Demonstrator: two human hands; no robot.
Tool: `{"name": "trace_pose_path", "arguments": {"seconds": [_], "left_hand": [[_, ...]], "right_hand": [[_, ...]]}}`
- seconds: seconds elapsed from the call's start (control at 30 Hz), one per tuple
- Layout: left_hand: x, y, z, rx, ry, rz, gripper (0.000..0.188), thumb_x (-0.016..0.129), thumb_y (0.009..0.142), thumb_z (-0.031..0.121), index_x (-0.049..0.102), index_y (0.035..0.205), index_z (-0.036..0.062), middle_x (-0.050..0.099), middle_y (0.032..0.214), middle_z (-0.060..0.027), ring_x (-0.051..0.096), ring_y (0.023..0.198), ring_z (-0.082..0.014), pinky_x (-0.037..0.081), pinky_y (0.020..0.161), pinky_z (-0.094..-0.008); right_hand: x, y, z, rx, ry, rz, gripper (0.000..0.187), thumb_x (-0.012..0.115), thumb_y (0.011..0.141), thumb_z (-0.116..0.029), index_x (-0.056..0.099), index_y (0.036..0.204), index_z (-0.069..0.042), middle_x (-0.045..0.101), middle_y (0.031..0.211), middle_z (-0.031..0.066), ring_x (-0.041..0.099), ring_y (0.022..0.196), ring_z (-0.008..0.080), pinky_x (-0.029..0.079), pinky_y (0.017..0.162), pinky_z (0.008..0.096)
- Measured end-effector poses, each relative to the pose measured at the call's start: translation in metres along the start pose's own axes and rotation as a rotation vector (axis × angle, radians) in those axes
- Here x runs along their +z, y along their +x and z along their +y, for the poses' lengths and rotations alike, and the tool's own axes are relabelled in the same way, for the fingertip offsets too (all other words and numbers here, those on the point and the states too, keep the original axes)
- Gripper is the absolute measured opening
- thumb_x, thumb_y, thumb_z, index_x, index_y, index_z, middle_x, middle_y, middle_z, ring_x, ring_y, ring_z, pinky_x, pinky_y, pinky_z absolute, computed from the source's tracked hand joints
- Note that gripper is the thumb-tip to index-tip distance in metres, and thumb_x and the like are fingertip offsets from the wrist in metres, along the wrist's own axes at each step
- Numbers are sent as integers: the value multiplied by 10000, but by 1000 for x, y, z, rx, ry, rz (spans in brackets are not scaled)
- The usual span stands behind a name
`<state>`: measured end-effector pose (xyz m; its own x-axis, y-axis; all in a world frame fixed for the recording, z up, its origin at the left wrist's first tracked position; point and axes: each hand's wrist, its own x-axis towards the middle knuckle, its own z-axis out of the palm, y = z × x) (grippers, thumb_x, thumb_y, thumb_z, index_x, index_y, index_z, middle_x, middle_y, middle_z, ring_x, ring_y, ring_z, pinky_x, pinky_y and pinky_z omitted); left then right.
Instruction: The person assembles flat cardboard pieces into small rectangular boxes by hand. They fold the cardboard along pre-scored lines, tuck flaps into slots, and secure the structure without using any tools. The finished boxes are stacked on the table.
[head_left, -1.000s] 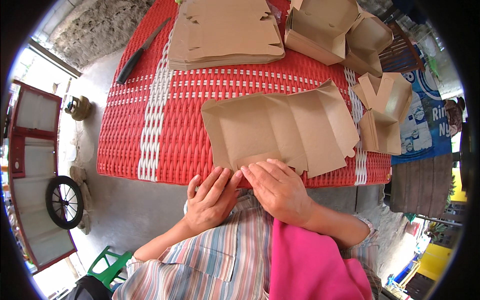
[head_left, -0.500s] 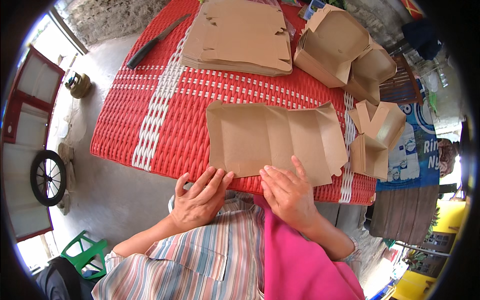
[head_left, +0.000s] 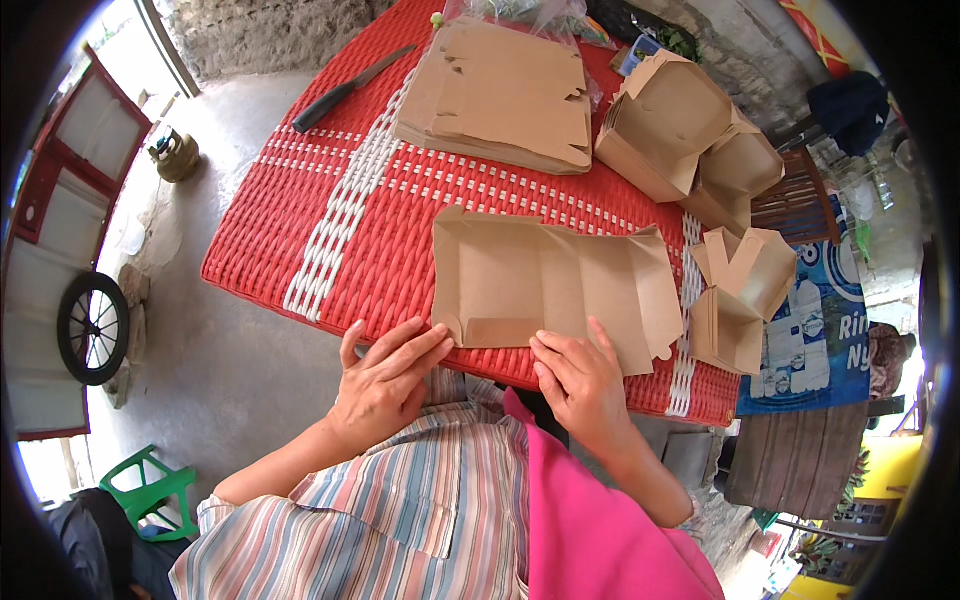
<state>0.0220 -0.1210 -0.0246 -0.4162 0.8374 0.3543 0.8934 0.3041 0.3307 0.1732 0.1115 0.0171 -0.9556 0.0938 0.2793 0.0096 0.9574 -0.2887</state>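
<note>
A flat brown cardboard box blank [head_left: 555, 275], creased into panels, lies on the red woven table in front of me. Its side flaps stand up a little, and a narrow strip along the near edge is bent up. My left hand [head_left: 390, 378] grips the near left corner, fingers on top and little finger lifted away. Further right on the same edge, my right hand [head_left: 588, 378] holds the board with its fingertips, one finger raised. Both thumbs are mostly hidden.
A stack of flat cardboard blanks [head_left: 500, 95] lies at the back, with a black-handled knife [head_left: 345, 92] to its left. Folded boxes [head_left: 655, 130] stand at the far right, and smaller box pieces [head_left: 732, 320] nearer. A green plastic stool [head_left: 155, 490] is on the floor at left.
The near edge strip of the blank has been bent upward, and its left end stands up more. My hands stay at that edge. The whole view has shifted slightly.
</note>
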Motion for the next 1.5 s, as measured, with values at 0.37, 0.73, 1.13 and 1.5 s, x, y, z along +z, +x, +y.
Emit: {"name": "trace_pose_path", "arguments": {"seconds": [0.37,0.73,1.13,1.5], "left_hand": [[-9,15,-10,-42,113,196,470,627,735,65,710,1195,107,615,1343,7,462,1372,-192,61,1194,-485],[8,80,56,351,5,-134,541,740,818,298,615,1275,36,581,1364,-80,534,1294,-229,214,1187,-493],[13,100,39,293,-307,-67,206,726,839,198,718,1000,70,705,1083,-45,669,999,-222,479,962,-446],[25,115,42,151,-398,-22,355,731,817,176,632,1141,71,674,914,-68,652,837,-249,499,774,-362]], "right_hand": [[-36,-31,15,65,-90,-66,531,691,892,-383,598,1334,-104,556,1373,87,509,1306,247,311,1139,510],[-21,-45,-4,43,-115,-48,456,674,835,-86,615,1284,-39,577,1312,95,579,1159,230,449,1029,400],[-45,-9,36,341,477,-82,217,666,911,-84,708,1121,-52,696,874,108,671,765,212,528,723,332],[-31,10,53,463,449,-25,305,720,881,-164,673,1173,-90,600,953,122,621,860,288,499,769,362]]}}
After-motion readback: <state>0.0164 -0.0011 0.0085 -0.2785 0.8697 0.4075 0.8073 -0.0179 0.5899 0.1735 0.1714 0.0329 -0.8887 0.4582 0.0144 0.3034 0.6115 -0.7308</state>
